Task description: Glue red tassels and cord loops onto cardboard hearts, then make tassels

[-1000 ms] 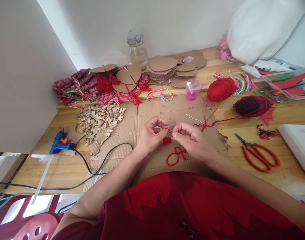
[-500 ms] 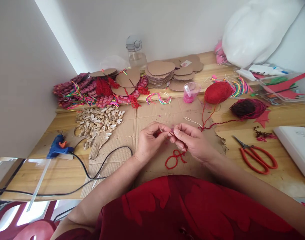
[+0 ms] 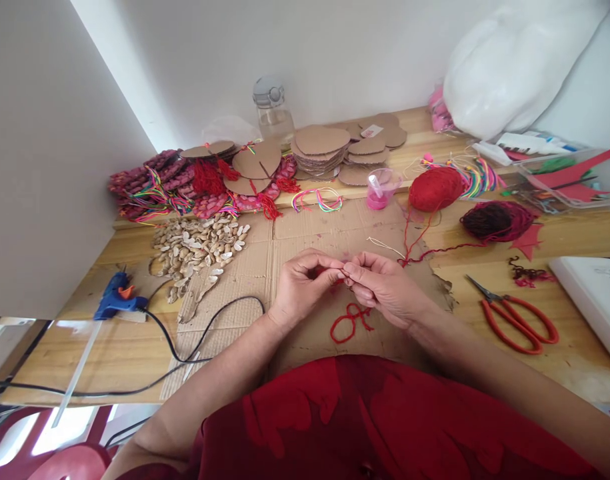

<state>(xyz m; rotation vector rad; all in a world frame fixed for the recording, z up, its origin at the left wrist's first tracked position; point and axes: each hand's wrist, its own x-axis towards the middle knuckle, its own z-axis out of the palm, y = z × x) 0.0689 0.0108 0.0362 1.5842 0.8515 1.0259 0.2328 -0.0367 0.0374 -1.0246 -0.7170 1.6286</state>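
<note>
My left hand [image 3: 307, 283] and my right hand [image 3: 382, 283] meet fingertip to fingertip above the cardboard sheet [image 3: 295, 233]. Both are closed in a pinch on red yarn, most of it hidden by the fingers. Just below them a loose loop of red yarn [image 3: 343, 327] lies on the cardboard. Beyond my right hand, strands run back to a red yarn ball [image 3: 436, 188] and a dark maroon yarn ball [image 3: 492, 220]. A thin pale cord [image 3: 385, 245] rests close to my right fingers.
Orange-handled scissors [image 3: 519, 320] lie at right beside a white box [image 3: 592, 300]. On the left are a blue glue gun [image 3: 119, 297] with a black cord and a heap of peanut shells [image 3: 199, 250]. Cardboard shapes [image 3: 321, 143], a bottle [image 3: 275, 113] and a pink cup [image 3: 377, 193] stand behind.
The fingertips have shifted slightly against each other, still pinched together. The view has tilted a little; the things on the table lie as before.
</note>
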